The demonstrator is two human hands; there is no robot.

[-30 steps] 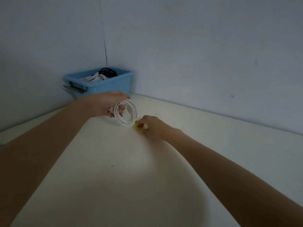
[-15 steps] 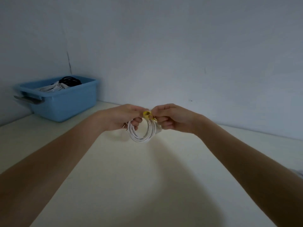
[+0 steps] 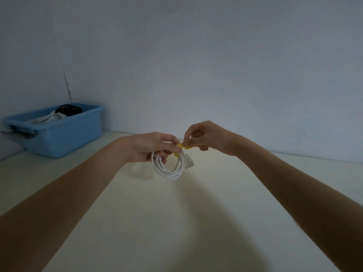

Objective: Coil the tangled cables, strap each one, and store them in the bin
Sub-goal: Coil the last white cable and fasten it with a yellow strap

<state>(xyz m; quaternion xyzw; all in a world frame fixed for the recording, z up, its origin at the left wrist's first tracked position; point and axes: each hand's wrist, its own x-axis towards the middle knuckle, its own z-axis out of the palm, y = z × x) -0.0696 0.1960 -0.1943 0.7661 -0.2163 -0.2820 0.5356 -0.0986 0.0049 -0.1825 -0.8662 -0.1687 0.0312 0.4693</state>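
One blue bin (image 3: 59, 134) at ten o'clock on the cream table (image 3: 137, 222), set into the wall corner, open-topped, grey handle on its near-left end. Inside: one black coil (image 3: 68, 110) toward the far side and one white bundle (image 3: 46, 119) beside it, toward the left; further contents not discernible past the rim.

One white cable (image 3: 169, 167), coiled into a round loop of several turns, held in mid-air above the table centre, just short of twelve o'clock. Loop hanging roughly upright, its opening facing the camera, lowest turns clear of the table surface. One white plug (image 3: 189, 162) projecting from the loop at three o'clock, pointing right and slightly down.

One yellow strap (image 3: 183, 147) across the top of the loop at about one o'clock, long axis near horizontal, running left to right between the two hands.

Left hand (image 3: 155, 147): fingers curled round the upper left of the coil, fingertips passing through the loop, thumb and forefinger at the strap's left end. Right hand (image 3: 204, 137): thumb and forefinger pinching the strap's right end, remaining fingers curled. Two bare forearms in view.
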